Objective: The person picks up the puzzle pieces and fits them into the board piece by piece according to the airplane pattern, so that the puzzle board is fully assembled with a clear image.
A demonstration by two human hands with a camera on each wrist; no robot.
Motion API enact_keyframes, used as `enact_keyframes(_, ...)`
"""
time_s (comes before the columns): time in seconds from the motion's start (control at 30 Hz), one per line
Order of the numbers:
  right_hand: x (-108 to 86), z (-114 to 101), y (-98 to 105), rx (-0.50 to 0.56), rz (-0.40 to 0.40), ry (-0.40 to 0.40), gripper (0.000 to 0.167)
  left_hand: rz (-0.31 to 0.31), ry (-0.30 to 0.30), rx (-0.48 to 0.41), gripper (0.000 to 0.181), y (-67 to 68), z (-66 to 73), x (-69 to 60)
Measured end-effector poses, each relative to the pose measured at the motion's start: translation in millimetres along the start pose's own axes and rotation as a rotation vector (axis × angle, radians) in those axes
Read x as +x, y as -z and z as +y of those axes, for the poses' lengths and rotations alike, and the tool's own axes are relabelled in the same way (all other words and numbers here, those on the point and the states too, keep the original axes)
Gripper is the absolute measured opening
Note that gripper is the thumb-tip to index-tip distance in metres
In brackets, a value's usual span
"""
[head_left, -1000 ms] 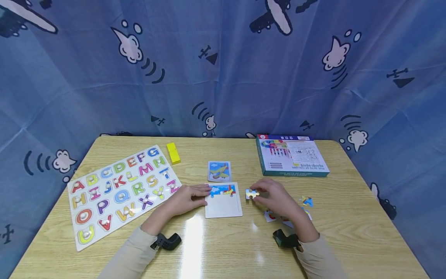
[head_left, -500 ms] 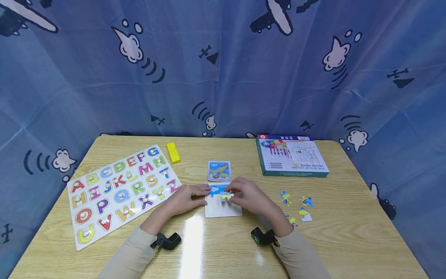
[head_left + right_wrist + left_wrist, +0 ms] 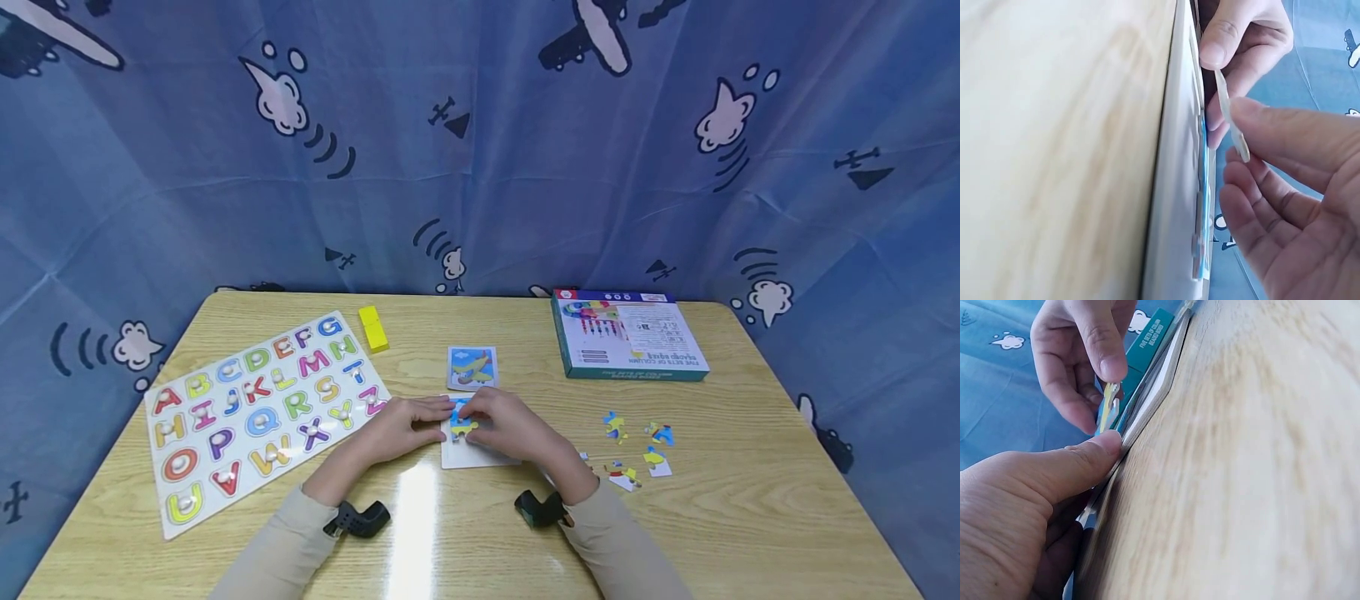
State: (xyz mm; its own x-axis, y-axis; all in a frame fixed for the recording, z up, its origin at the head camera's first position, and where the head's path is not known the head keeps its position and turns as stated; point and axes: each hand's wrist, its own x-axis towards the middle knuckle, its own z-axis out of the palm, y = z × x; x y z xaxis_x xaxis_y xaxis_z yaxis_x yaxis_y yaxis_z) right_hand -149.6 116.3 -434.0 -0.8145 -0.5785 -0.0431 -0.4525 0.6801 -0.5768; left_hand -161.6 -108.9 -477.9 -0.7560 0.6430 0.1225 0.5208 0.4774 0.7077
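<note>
My right hand [image 3: 516, 425] pinches a jigsaw piece [image 3: 1225, 103] between thumb and fingers, above the left part of a square puzzle board [image 3: 471, 457]. Blue and yellow show on the piece in the head view; in the right wrist view it stands tilted, apart from the board. At the board's left edge, my left hand [image 3: 405, 427] grips the rim, its thumb on the edge in the left wrist view. Fitted pieces [image 3: 1204, 187] lie along the board's far side, mostly hidden by my right hand from above. Just behind the board lies a picture card [image 3: 472, 368] of a yellow airplane.
Several loose jigsaw pieces [image 3: 654, 460] lie right of the board, some partly behind my right forearm. An alphabet board [image 3: 247, 467] fills the left side. Yellow blocks [image 3: 373, 329] and a flat box [image 3: 630, 337] lie farther back. A blue curtain [image 3: 480, 167] hangs behind the table.
My right hand has moved left with the jigsaw piece, from beside the board to over its left part. Loose pieces on the right came into view. The left hand has stayed put.
</note>
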Motion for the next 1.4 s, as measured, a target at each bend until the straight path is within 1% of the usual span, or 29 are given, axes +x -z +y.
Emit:
enact_keyframes(0.23, 6.3, 0.7, -4.1, -0.024, -0.008, 0.024, 0.023, 0.005, -0.004, -0.005, 0.039, -0.9, -1.7, -0.5)
enact_keyframes(0.43, 9.9, 0.6, -8.0, -0.052, -0.019, 0.024, 0.023, 0.003, 0.0, -0.008, 0.039, -1.2, -1.6, -1.0)
enact_keyframes(0.77, 9.2, -0.6, -10.8, -0.09, -0.003, 0.023, 0.023, 0.002, -0.004, -0.019, 0.038, -1.3, -1.2, -1.3)
enact_keyframes(0.97, 8.5, -2.6, -11.6, -0.088, -0.004, -0.002, 0.024, 0.003, -0.007, -0.016, 0.038, -0.8, -0.5, -1.4)
enact_keyframes(1.23, 7.2, -1.5, -11.5, -0.074, 0.003, -0.009, 0.029, 0.006, 0.003, -0.022, 0.037, -0.5, -0.4, -0.9)
enact_keyframes(1.4, 6.3, 0.9, -11.6, -0.067, 0.023, 0.008, 0.026, 0.011, -0.005, -0.044, 0.035, -0.6, -0.6, -0.4)
